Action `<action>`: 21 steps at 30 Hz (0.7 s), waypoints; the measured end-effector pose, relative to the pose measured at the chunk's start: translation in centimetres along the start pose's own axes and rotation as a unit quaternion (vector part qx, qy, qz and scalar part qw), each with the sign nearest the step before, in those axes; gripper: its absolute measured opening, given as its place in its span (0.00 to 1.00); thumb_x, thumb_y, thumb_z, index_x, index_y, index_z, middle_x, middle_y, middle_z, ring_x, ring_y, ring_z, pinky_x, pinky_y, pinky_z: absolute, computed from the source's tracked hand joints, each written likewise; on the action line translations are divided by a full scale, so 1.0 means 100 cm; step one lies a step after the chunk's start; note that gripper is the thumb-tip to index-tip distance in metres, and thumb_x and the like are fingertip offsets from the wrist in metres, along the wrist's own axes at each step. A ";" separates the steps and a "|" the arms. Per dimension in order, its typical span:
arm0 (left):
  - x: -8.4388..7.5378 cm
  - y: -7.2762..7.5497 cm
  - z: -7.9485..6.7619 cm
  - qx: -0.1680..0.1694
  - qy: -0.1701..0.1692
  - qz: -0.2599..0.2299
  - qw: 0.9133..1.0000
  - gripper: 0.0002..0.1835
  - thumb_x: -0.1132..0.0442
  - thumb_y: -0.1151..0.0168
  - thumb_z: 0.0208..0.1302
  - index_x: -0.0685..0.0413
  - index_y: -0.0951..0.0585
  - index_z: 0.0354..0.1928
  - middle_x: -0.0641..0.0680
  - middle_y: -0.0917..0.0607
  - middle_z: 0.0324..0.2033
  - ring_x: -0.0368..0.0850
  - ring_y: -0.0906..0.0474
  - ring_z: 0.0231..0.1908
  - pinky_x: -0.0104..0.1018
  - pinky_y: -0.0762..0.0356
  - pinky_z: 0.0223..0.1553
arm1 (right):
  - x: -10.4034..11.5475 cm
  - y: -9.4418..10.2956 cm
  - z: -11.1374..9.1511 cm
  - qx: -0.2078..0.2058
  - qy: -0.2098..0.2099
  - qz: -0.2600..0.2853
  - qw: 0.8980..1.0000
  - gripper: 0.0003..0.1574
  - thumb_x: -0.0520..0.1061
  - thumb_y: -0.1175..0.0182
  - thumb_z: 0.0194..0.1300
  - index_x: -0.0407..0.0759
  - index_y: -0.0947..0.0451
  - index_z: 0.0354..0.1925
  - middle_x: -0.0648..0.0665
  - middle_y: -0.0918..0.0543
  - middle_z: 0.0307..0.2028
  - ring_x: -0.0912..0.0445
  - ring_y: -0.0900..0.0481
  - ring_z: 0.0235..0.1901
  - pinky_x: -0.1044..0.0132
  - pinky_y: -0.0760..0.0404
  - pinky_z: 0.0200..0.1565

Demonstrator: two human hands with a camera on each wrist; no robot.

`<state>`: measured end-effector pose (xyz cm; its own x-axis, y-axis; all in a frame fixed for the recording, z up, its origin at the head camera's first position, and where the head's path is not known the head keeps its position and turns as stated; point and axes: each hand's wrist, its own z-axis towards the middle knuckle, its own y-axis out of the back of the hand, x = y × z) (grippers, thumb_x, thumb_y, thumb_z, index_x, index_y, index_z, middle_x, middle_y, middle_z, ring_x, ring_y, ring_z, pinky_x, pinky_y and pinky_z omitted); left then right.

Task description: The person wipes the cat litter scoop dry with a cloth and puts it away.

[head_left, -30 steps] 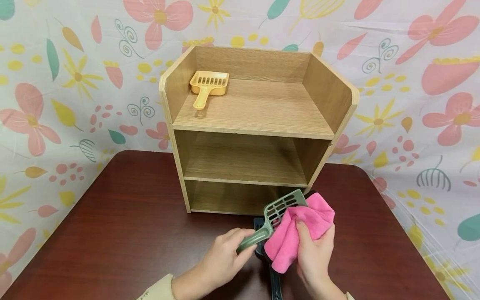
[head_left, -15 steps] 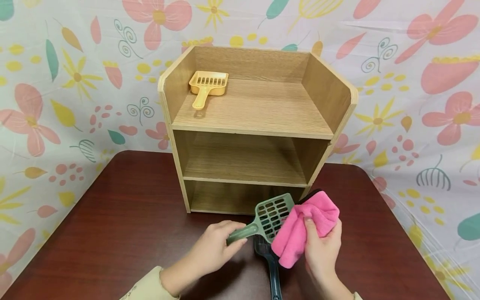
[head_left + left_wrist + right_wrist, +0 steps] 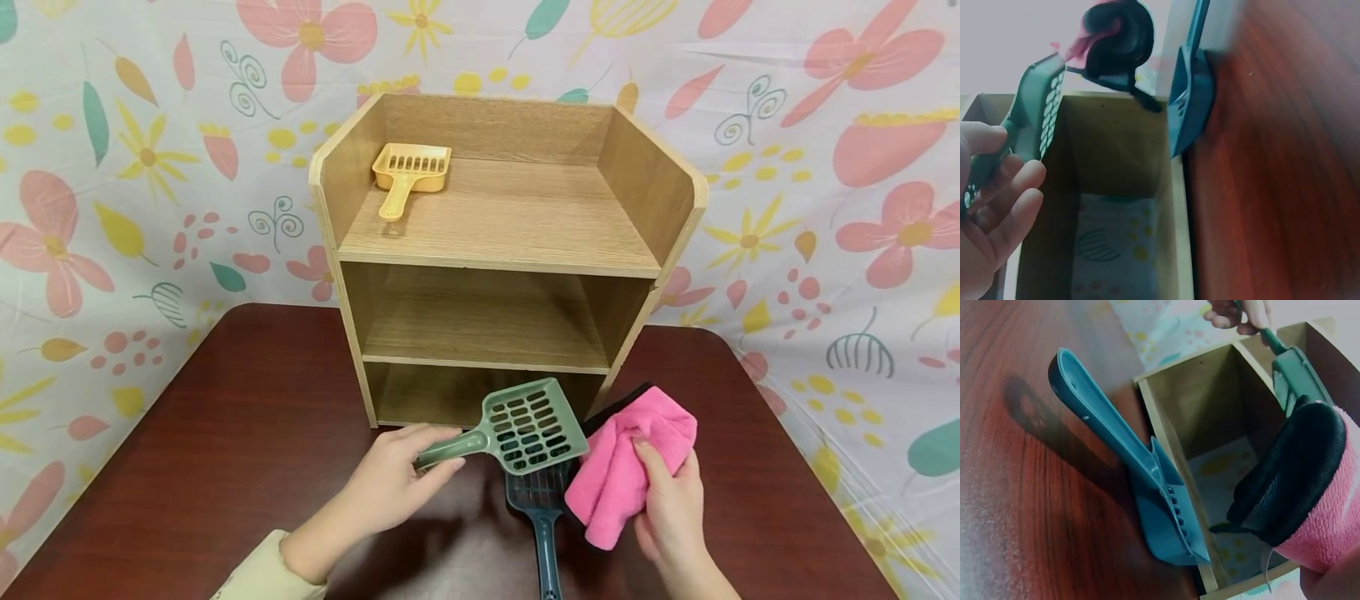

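My left hand grips a green slotted litter scoop by its handle, holding it up in front of the shelf's lowest compartment. The scoop's far corner is right at a pink cloth, which my right hand holds bunched, thumb on top. Black material shows on the cloth's underside in the right wrist view. A dark blue litter scoop lies below on the table, its handle toward me. The green scoop covers part of its head in the head view.
A wooden shelf unit stands at the back of the dark red table. On its top left sits a yellow litter scoop over a matching shallow tray. A flower-patterned curtain hangs behind.
The left hand has drawn the green scoop left, out from the cloth, so its slotted head shows fully. My right hand has shifted slightly right with the cloth.
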<state>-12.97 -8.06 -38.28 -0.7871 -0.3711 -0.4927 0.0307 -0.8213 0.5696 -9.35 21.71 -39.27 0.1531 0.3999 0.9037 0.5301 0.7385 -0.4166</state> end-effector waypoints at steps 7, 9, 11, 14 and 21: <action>-0.004 0.014 0.010 -0.036 -0.054 -0.010 0.998 0.14 0.65 0.32 0.55 0.58 0.16 0.44 0.46 0.19 0.26 0.30 0.33 0.23 0.15 0.35 0.24 | -0.001 0.011 -0.001 0.043 -0.030 0.004 0.999 0.13 0.38 0.45 0.67 0.45 0.35 0.48 0.54 0.18 0.34 0.64 0.18 0.33 0.71 0.18 0.35; -0.006 0.017 0.013 -0.043 -0.067 -0.014 0.997 0.13 0.65 0.32 0.55 0.59 0.17 0.44 0.47 0.18 0.27 0.31 0.32 0.23 0.15 0.35 0.24 | -0.002 0.015 -0.001 0.053 -0.036 -0.002 0.998 0.12 0.38 0.45 0.67 0.46 0.35 0.47 0.55 0.18 0.34 0.64 0.17 0.33 0.71 0.18 0.36; -0.007 0.020 0.016 -0.051 -0.076 -0.017 0.996 0.13 0.64 0.33 0.57 0.60 0.17 0.44 0.48 0.18 0.27 0.32 0.30 0.23 0.15 0.34 0.24 | -0.002 0.018 -0.002 0.064 -0.041 -0.009 0.997 0.12 0.39 0.45 0.68 0.47 0.34 0.48 0.55 0.18 0.34 0.64 0.17 0.33 0.71 0.18 0.37; -0.008 0.024 0.020 -0.058 -0.081 -0.022 0.995 0.12 0.64 0.34 0.58 0.61 0.17 0.44 0.49 0.17 0.30 0.33 0.29 0.24 0.15 0.33 0.24 | -0.004 0.024 -0.003 0.078 -0.046 -0.018 0.996 0.11 0.40 0.46 0.68 0.48 0.33 0.47 0.56 0.18 0.35 0.64 0.18 0.34 0.71 0.18 0.37; -0.014 0.035 0.030 -0.073 -0.104 -0.018 0.992 0.14 0.58 0.38 0.63 0.62 0.17 0.43 0.50 0.18 0.29 0.35 0.29 0.23 0.16 0.33 0.23 | -0.005 0.034 -0.003 0.115 -0.063 -0.018 0.991 0.08 0.41 0.48 0.70 0.50 0.31 0.46 0.56 0.17 0.35 0.65 0.18 0.35 0.71 0.18 0.38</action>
<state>-13.62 -9.12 -33.60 -0.8988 -0.2564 -0.3555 0.0785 -0.8920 0.4451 -7.33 23.87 -41.14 0.0239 0.4243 0.9052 0.3275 0.8522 -0.4081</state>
